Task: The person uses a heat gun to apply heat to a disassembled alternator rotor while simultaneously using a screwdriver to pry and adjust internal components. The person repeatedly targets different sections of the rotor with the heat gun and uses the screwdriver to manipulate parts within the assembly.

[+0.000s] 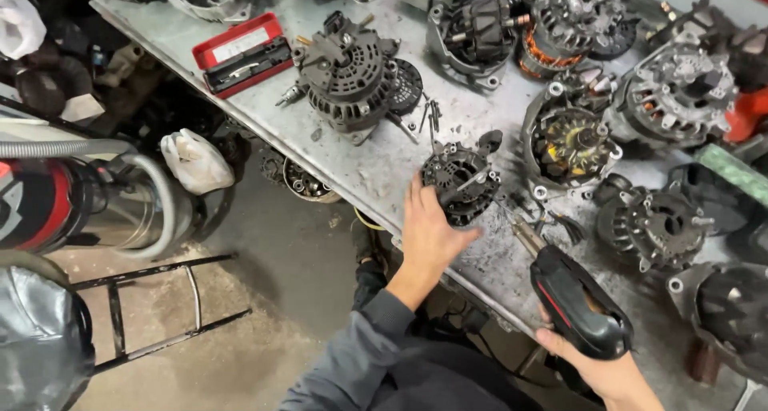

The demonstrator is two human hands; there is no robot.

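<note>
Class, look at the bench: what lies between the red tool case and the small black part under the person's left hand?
In the head view, a large black alternator lies between the red case and the small black part under the left hand.

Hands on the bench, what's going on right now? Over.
Left hand steadies small black alternator part on metal bench. Right hand grips black-and-red power tool, tip beside it. Loose screws, other alternators crowd around.

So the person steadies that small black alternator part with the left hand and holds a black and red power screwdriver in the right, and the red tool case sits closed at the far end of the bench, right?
Nearly. The head view shows the red tool case lying open, not closed. The rest holds: the left hand rests on the small black alternator part, and the right hand holds the black and red power screwdriver over the bench.
</note>
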